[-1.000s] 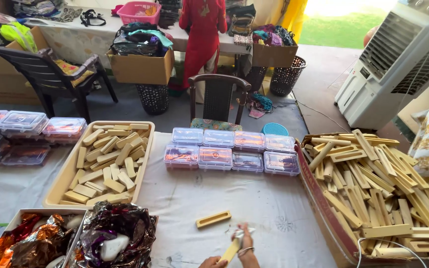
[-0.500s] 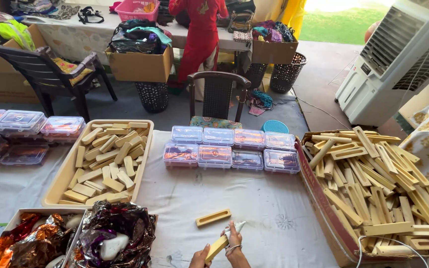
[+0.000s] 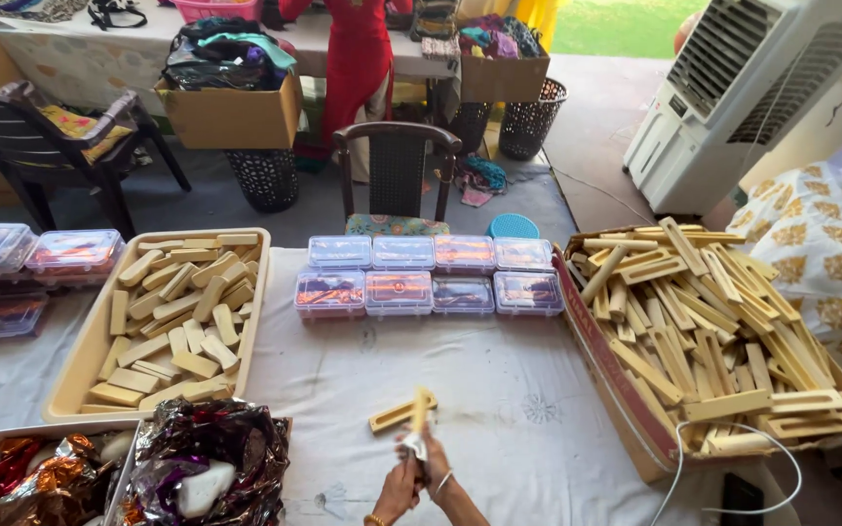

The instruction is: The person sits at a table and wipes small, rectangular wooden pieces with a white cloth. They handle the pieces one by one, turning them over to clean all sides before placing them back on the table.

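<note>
Two hands are meeting at the bottom middle of the frame. The left hand (image 3: 399, 490) and the right hand (image 3: 438, 470) are both closing their fingers around one wooden stick (image 3: 420, 417). The stick is standing almost straight up, and its top end is poking out above the fingers. Something small and pale is sitting at the bottom of the stick between the hands, but it is too small to tell what it is.

Just behind the stick, a flat wooden piece with slots (image 3: 390, 416) is lying on the white tablecloth (image 3: 499, 380). It is just to the upper left of the hands and looks like it is touching the stick.

At the right of the frame, a cardboard box (image 3: 608, 365) is holding a big heap of long wooden pieces. At the left, a tan tray (image 3: 82, 370) is holding short wooden blocks. Eight clear plastic boxes (image 3: 399, 292) are sitting in two rows in the middle, above the hands. At the lower left, a box of shiny foil wrappers (image 3: 209, 456) is resting near the left hand. A white cable (image 3: 723, 453) is curling at the lower right.
</note>
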